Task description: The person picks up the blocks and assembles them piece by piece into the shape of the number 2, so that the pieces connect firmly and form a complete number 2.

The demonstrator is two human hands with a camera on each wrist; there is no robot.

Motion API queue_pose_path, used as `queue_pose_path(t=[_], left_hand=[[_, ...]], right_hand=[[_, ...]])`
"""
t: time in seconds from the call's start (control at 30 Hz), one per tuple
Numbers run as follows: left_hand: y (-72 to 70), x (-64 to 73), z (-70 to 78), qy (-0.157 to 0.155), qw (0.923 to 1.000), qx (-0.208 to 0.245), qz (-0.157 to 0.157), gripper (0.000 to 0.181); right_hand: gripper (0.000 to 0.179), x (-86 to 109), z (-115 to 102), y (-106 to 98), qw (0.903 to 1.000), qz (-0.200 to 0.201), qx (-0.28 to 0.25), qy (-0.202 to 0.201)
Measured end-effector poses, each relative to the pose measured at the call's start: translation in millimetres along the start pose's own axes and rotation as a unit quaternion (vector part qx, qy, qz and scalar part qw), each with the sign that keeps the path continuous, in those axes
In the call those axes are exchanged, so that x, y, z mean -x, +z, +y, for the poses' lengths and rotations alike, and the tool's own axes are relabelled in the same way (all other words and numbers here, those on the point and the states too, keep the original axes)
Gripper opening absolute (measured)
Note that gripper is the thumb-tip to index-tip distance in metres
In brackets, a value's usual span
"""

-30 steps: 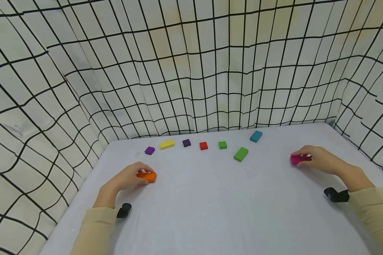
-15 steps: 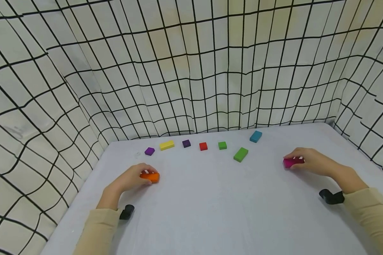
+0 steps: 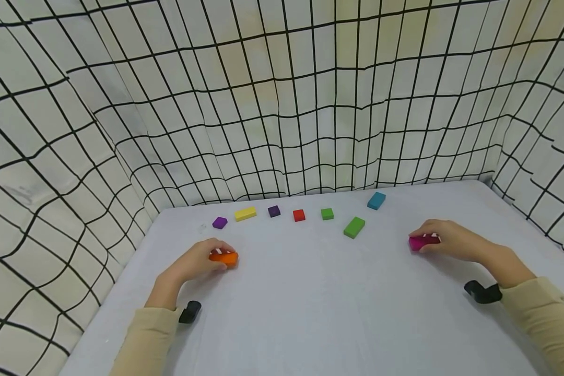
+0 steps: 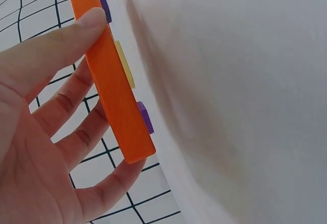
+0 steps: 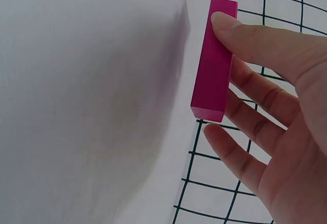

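Note:
On the left of the table, my left hand (image 3: 198, 260) grips an orange block (image 3: 227, 259) between thumb and fingers. In the left wrist view this orange block (image 4: 115, 86) is long and rectangular, with the thumb pressed on its face near one end. Over on the right, my right hand (image 3: 456, 241) holds a magenta block (image 3: 420, 243). The right wrist view shows the magenta block (image 5: 214, 63) pinched by the thumb, the fingers behind it and the little finger just off its lower end. A shadow lies on the cloth by each block.
Along the back lie a purple block (image 3: 220, 223), a yellow block (image 3: 245, 213), a dark purple block (image 3: 274, 211), a red block (image 3: 298, 215), a small green block (image 3: 327, 213), a longer green block (image 3: 354, 227) and a blue block (image 3: 376, 201). Black-gridded white walls (image 3: 282, 104) enclose the white table (image 3: 310, 303).
My right hand has moved left with the magenta block, toward the table's middle. My left hand has shifted slightly right with the orange block. The blocks at the back stay put.

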State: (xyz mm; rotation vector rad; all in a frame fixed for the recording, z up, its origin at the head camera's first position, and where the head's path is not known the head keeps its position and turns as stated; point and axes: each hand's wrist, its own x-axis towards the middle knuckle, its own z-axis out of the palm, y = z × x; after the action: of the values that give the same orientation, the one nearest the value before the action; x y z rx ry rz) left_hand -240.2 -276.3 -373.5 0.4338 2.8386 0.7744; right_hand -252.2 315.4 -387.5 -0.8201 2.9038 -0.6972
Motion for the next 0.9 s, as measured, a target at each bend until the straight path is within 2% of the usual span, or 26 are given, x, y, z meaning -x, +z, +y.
queue_pose_path(t=[0.33,0.63,0.9], left_hand=[[1.6,-3.2,10.0,0.005,0.9999,-0.001,0.009,0.031],[5.1,-5.5,19.0,0.020,0.9997,-0.005,0.013,0.040],[9.6,-5.6,29.9,0.020,0.9998,-0.001,0.007,0.032]], right_hand=[[0.037,-5.6,-14,5,0.9998,-0.020,-0.005,-0.002],[0.037,-6.8,-25,7,0.9995,-0.028,0.002,-0.015],[0.036,-9.4,-34,9,0.9989,-0.026,0.004,-0.039]])
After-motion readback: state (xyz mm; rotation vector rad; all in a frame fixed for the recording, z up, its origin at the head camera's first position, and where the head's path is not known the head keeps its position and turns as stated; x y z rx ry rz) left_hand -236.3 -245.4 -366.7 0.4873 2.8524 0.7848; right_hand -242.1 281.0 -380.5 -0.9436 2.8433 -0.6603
